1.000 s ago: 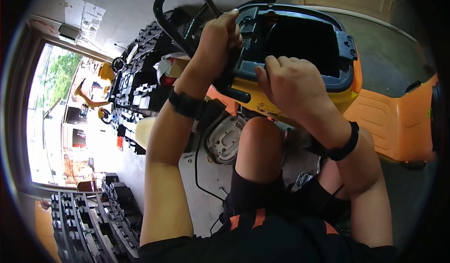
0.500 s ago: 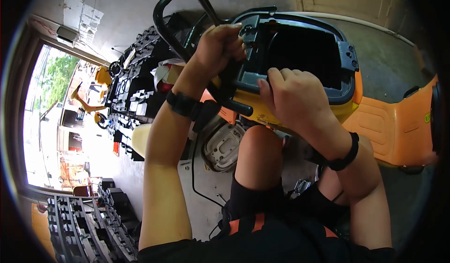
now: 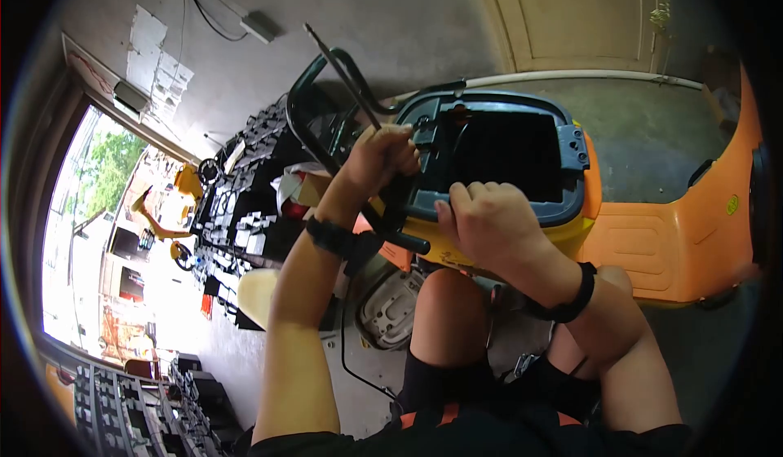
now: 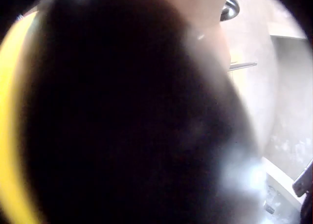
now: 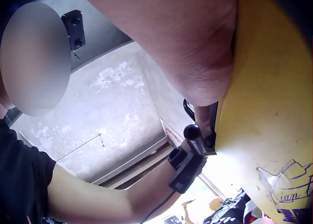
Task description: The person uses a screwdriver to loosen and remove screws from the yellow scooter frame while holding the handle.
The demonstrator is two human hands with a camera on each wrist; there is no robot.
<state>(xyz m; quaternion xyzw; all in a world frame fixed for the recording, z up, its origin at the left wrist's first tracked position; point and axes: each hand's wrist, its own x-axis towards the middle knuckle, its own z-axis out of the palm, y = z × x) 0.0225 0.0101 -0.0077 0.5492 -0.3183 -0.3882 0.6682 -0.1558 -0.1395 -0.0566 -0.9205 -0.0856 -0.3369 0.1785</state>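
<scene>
My left hand (image 3: 375, 159) grips a long thin metal rod (image 3: 347, 78), which angles up and away from the fist; its gripped end is hidden. Beside that hand lies the hinge end of a storage box (image 3: 522, 101), dark-rimmed and set in a yellow scooter body (image 3: 563, 233). A dark tubular rail (image 3: 298, 123) passes behind the left hand. My right hand (image 3: 493, 220) holds the near rim, fingers curled over it and thumb outside. In the right wrist view its palm side lies against the yellow panel (image 5: 274, 87). A dark blur covers most of the left wrist view.
An orange scooter footboard (image 3: 632, 249) extends at the right. Below, a grey metal-and-plastic part (image 3: 387, 310) lies on the floor near my knee (image 3: 449, 310). Racks of black parts (image 3: 228, 212) stand at the left by a bright doorway. A black cable (image 3: 351, 359) hangs from the left wrist.
The head view has tilted upward, so scooter and hands sit lower and the rod's far tip shows. Both hands keep about the same places on and beside the box.
</scene>
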